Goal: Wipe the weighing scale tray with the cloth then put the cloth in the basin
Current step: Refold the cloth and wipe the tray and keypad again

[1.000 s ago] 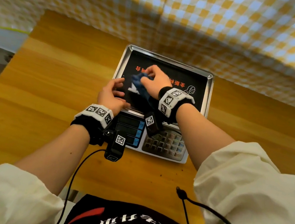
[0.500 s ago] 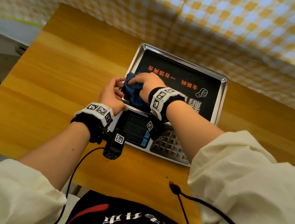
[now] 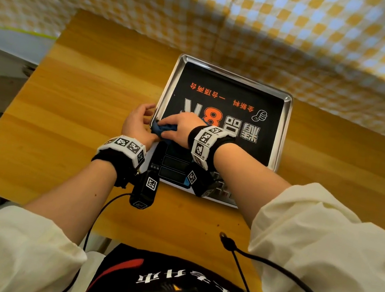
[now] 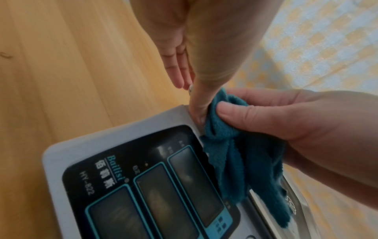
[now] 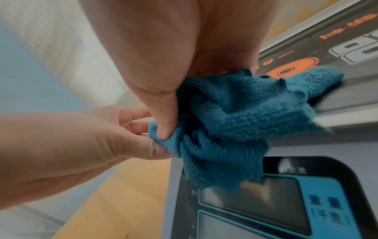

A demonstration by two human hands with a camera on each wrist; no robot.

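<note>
Right hand gripped the blue cloth at frame centre, on the scale tray's corner; left hand, fingers loose, steadied its edge.

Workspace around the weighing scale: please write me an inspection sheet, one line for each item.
Surface: wooden table, scale standing on it.
Job's things: blue cloth at near-left corner of steel tray; basin: nothing seen.
Clutter: nothing seen.
Hands: right hand grips the cloth; left hand touches the scale's left edge, fingers relaxed.
Cables: black cables from wrist cameras.
Surroundings: yellow checked cloth behind.
</note>
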